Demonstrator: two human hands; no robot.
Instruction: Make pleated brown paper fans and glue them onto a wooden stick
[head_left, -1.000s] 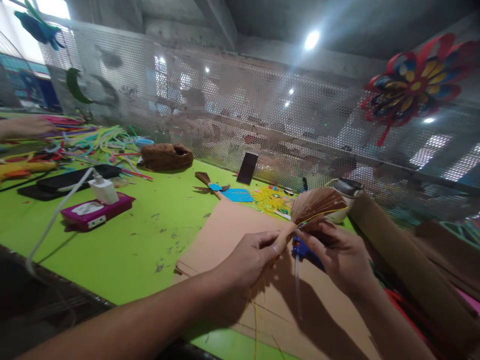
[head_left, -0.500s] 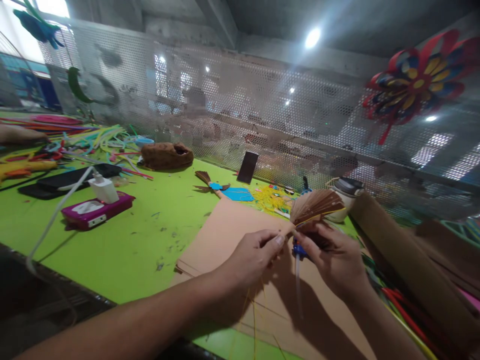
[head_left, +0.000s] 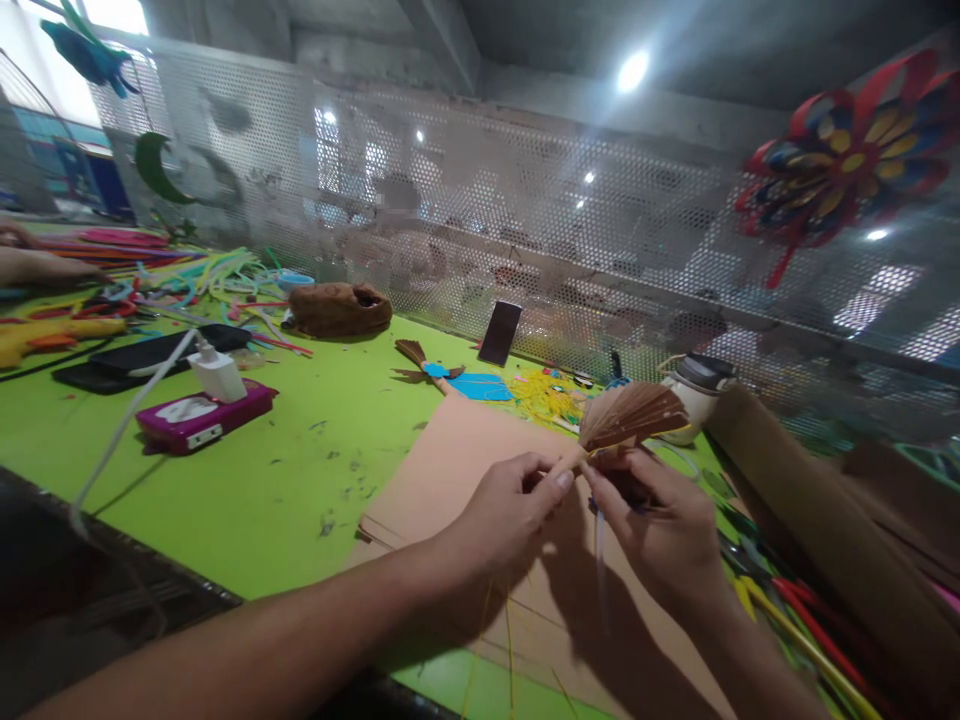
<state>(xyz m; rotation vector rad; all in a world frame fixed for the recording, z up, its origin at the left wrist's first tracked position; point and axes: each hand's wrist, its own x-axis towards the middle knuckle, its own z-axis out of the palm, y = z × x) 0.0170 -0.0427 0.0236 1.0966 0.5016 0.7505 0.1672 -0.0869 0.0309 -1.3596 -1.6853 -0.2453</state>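
Observation:
A brown fan-shaped bundle of thin strips (head_left: 634, 414) is held above a stack of tan foam sheets (head_left: 465, 455). My left hand (head_left: 510, 515) is closed, pinching the narrow stem end of the fan. My right hand (head_left: 660, 530) is closed around the base of the fan from the right side, fingertips touching my left thumb. Thin yellow strands hang down below my hands. A blue tool with a clear stick lies under my right hand, mostly hidden.
A green table (head_left: 285, 480) holds a pink box with a white charger (head_left: 206, 405), black phones (head_left: 150, 355), a brown pouch (head_left: 337, 308), a standing phone (head_left: 500, 333), a white jar (head_left: 694, 395), brown rolls (head_left: 810, 500). Another person's hand (head_left: 37, 265) rests far left. A perforated screen (head_left: 480, 220) stands behind.
Both hands have shifted slightly left and down with the fan; the blue tool beneath my right hand is now nearly covered. The view has drifted a little.

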